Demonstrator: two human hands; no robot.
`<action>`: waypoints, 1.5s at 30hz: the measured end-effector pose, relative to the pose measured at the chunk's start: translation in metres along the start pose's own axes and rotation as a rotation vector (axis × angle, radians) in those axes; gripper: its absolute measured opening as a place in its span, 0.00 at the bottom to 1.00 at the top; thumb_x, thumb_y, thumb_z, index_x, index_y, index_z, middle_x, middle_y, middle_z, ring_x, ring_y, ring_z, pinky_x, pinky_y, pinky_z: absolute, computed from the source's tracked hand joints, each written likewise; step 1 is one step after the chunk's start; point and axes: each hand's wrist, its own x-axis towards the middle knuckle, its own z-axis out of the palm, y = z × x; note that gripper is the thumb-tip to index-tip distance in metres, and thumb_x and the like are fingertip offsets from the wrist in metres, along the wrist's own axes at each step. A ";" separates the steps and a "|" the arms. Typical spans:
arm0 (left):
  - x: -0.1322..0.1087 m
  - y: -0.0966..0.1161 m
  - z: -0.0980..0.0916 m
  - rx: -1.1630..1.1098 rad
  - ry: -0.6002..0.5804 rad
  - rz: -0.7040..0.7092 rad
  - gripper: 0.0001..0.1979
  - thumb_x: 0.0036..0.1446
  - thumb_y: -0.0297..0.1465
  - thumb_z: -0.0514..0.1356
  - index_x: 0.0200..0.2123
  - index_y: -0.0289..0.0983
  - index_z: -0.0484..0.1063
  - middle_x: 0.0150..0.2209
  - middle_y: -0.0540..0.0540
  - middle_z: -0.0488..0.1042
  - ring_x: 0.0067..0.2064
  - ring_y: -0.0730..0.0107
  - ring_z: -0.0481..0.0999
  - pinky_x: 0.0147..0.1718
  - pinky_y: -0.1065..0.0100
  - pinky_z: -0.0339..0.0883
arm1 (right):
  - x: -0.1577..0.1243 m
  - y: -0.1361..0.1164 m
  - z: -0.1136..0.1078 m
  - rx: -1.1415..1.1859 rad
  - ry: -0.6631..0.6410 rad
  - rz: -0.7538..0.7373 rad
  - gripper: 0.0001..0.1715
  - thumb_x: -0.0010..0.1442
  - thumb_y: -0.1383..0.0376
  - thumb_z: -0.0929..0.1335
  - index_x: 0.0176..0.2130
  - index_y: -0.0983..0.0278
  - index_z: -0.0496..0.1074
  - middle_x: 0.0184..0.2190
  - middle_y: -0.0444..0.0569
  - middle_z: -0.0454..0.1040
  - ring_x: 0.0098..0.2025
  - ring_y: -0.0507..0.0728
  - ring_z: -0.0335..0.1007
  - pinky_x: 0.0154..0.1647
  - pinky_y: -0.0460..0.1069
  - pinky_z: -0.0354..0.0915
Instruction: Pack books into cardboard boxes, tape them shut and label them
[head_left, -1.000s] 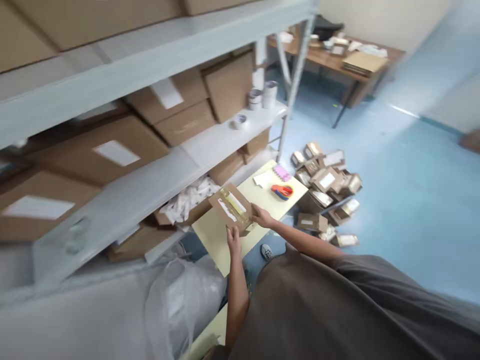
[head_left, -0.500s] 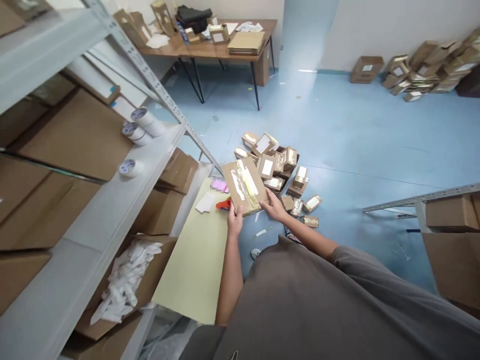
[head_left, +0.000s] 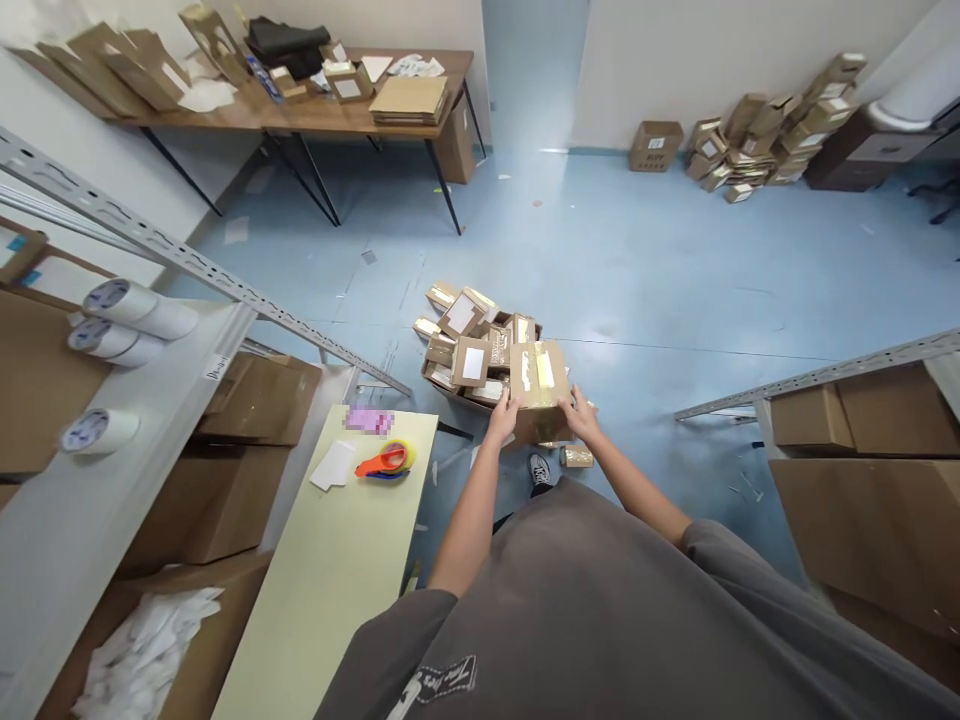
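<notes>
A taped cardboard box [head_left: 541, 385] is held between my two hands, its top face with yellowish tape and white torn patches turned up toward me. My left hand [head_left: 502, 415] grips its left near edge, and my right hand [head_left: 579, 412] clasps the right side. Behind it and to the left, a heap of small cardboard boxes [head_left: 469, 362], some with white labels, fills a larger open carton on the floor. The held box hides part of that heap. Whether it touches the boxes below, I cannot tell.
At left stands a pale yellow table [head_left: 337, 560] with an orange tape dispenser [head_left: 386, 458] and white paper [head_left: 334, 465]. Shelving [head_left: 172, 400] holds tape rolls [head_left: 101, 430] and cartons. A brown table [head_left: 300, 105] stands at the back; stacked boxes [head_left: 757, 140] line the far right wall.
Both hands have moved the box away from the yellow table to the right, over beside the heap. It is now turned straighter. The view has shifted, showing more of the yellow table.
</notes>
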 end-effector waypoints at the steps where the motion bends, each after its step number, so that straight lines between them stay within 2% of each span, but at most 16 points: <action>1: 0.005 0.004 0.002 0.025 0.035 -0.026 0.40 0.71 0.51 0.58 0.77 0.36 0.60 0.76 0.36 0.61 0.77 0.52 0.59 0.74 0.56 0.54 | 0.008 0.003 -0.004 0.022 0.001 0.045 0.49 0.65 0.46 0.66 0.76 0.64 0.60 0.71 0.62 0.69 0.72 0.71 0.66 0.73 0.66 0.62; 3: 0.011 0.009 -0.001 0.051 0.095 -0.041 0.40 0.72 0.51 0.57 0.78 0.36 0.57 0.76 0.36 0.59 0.78 0.52 0.57 0.74 0.58 0.54 | 0.021 0.006 -0.010 0.069 0.005 0.092 0.49 0.64 0.45 0.67 0.76 0.60 0.60 0.73 0.59 0.67 0.75 0.70 0.62 0.75 0.66 0.59; 7: 0.010 0.001 -0.022 -0.004 0.173 0.018 0.38 0.72 0.51 0.57 0.77 0.37 0.60 0.74 0.35 0.65 0.75 0.51 0.65 0.71 0.57 0.59 | 0.036 -0.004 -0.012 0.120 -0.005 0.042 0.47 0.64 0.47 0.67 0.76 0.58 0.61 0.73 0.58 0.67 0.75 0.68 0.62 0.75 0.66 0.58; 10: -0.001 -0.017 -0.042 -0.084 0.250 0.060 0.37 0.71 0.51 0.59 0.74 0.38 0.64 0.71 0.34 0.70 0.72 0.51 0.70 0.70 0.55 0.63 | 0.040 -0.022 -0.002 0.143 -0.039 0.001 0.45 0.65 0.49 0.67 0.75 0.60 0.62 0.71 0.60 0.69 0.73 0.69 0.65 0.73 0.67 0.61; 13: -0.020 -0.034 -0.066 -0.155 0.340 0.082 0.35 0.71 0.51 0.60 0.72 0.37 0.67 0.69 0.33 0.71 0.70 0.50 0.73 0.69 0.53 0.65 | 0.039 -0.045 0.020 0.152 -0.109 -0.062 0.44 0.66 0.49 0.67 0.74 0.62 0.63 0.70 0.62 0.70 0.72 0.68 0.66 0.71 0.67 0.64; 17: -0.056 -0.052 -0.107 -0.213 0.472 0.101 0.33 0.71 0.50 0.60 0.70 0.37 0.70 0.70 0.34 0.71 0.68 0.51 0.74 0.69 0.53 0.65 | 0.026 -0.088 0.067 0.139 -0.213 -0.199 0.42 0.67 0.49 0.67 0.73 0.61 0.64 0.68 0.60 0.72 0.70 0.68 0.68 0.71 0.67 0.64; 22: -0.116 -0.078 -0.182 -0.263 0.683 0.111 0.30 0.71 0.47 0.61 0.68 0.37 0.72 0.68 0.35 0.73 0.67 0.51 0.74 0.68 0.53 0.66 | -0.013 -0.155 0.150 0.089 -0.382 -0.382 0.42 0.68 0.44 0.67 0.72 0.62 0.67 0.70 0.62 0.70 0.70 0.69 0.68 0.70 0.65 0.66; 28: -0.214 -0.126 -0.277 -0.329 0.920 0.140 0.28 0.71 0.46 0.61 0.68 0.39 0.72 0.70 0.36 0.71 0.69 0.51 0.71 0.69 0.53 0.65 | -0.086 -0.224 0.272 0.043 -0.593 -0.568 0.43 0.69 0.42 0.66 0.72 0.62 0.67 0.70 0.62 0.70 0.70 0.68 0.68 0.65 0.64 0.70; 32: -0.275 -0.165 -0.323 -0.330 1.047 0.187 0.28 0.71 0.46 0.62 0.69 0.43 0.71 0.72 0.39 0.68 0.73 0.51 0.66 0.72 0.51 0.60 | -0.147 -0.256 0.344 0.018 -0.702 -0.666 0.40 0.69 0.44 0.66 0.71 0.60 0.68 0.69 0.61 0.71 0.69 0.69 0.68 0.65 0.66 0.70; 35: -0.311 -0.188 -0.346 -0.339 1.113 0.204 0.30 0.70 0.47 0.62 0.71 0.44 0.68 0.75 0.40 0.64 0.76 0.52 0.62 0.74 0.50 0.55 | -0.188 -0.274 0.381 -0.005 -0.778 -0.750 0.38 0.69 0.46 0.65 0.71 0.60 0.68 0.70 0.60 0.69 0.70 0.68 0.66 0.66 0.66 0.69; 39: -0.339 -0.208 -0.360 -0.358 1.190 0.202 0.31 0.70 0.48 0.62 0.72 0.45 0.67 0.76 0.40 0.62 0.76 0.52 0.60 0.75 0.50 0.54 | -0.219 -0.290 0.407 -0.058 -0.852 -0.857 0.37 0.70 0.49 0.65 0.71 0.60 0.67 0.71 0.59 0.69 0.71 0.67 0.65 0.68 0.66 0.68; 42: -0.341 -0.217 -0.362 -0.387 1.236 0.173 0.31 0.70 0.49 0.62 0.71 0.45 0.67 0.75 0.40 0.64 0.76 0.53 0.62 0.74 0.51 0.56 | -0.218 -0.293 0.415 -0.099 -0.851 -0.921 0.35 0.69 0.52 0.66 0.70 0.60 0.68 0.70 0.59 0.69 0.72 0.67 0.64 0.72 0.67 0.63; 45: -0.326 -0.220 -0.357 -0.402 1.235 0.142 0.31 0.70 0.49 0.61 0.71 0.44 0.68 0.74 0.39 0.65 0.74 0.52 0.64 0.73 0.51 0.58 | -0.201 -0.286 0.416 -0.153 -0.834 -0.933 0.35 0.69 0.53 0.67 0.70 0.61 0.69 0.69 0.60 0.70 0.72 0.68 0.64 0.74 0.67 0.60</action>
